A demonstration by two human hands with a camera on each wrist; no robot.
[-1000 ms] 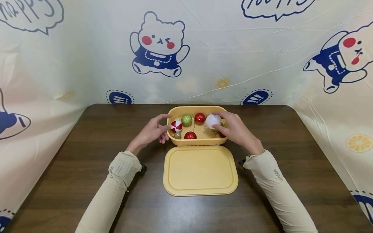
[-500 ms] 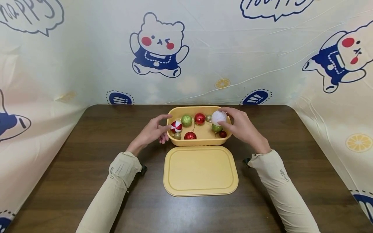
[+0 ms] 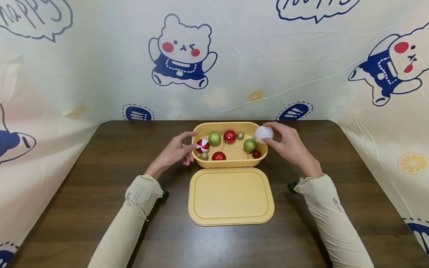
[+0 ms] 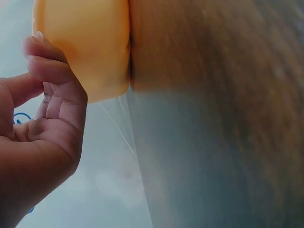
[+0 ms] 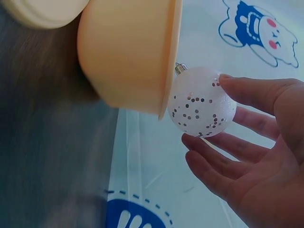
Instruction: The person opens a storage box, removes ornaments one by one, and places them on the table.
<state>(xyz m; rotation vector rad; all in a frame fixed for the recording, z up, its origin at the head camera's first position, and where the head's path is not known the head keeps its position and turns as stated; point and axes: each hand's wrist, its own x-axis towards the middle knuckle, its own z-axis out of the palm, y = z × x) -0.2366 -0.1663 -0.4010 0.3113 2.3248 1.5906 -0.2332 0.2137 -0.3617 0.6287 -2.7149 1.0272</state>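
Note:
My right hand (image 3: 288,139) pinches a white Christmas bauble (image 3: 264,134) between thumb and fingers, over the right end of a yellow box (image 3: 231,163). The right wrist view shows the white bauble (image 5: 202,102) with dark and shiny dots and a metal cap, beside the box rim (image 5: 172,61). My left hand (image 3: 174,149) grips the box's left end; the left wrist view shows its fingertips (image 4: 42,47) right at the rim. Inside lie green baubles (image 3: 214,139), red baubles (image 3: 229,136), small gold ones (image 3: 240,135) and a red-and-white ball (image 3: 202,145).
A flat yellow lid (image 3: 231,197) lies on the dark wooden table (image 3: 100,208) just in front of the box. A pale cloth (image 3: 234,56) with bear drawings hangs behind the table's back edge and along both sides.
My right hand has carried the white bauble rightward, from above the box's inside to its right rim, uncovering a green bauble and small ones. The left hand has stayed in place.

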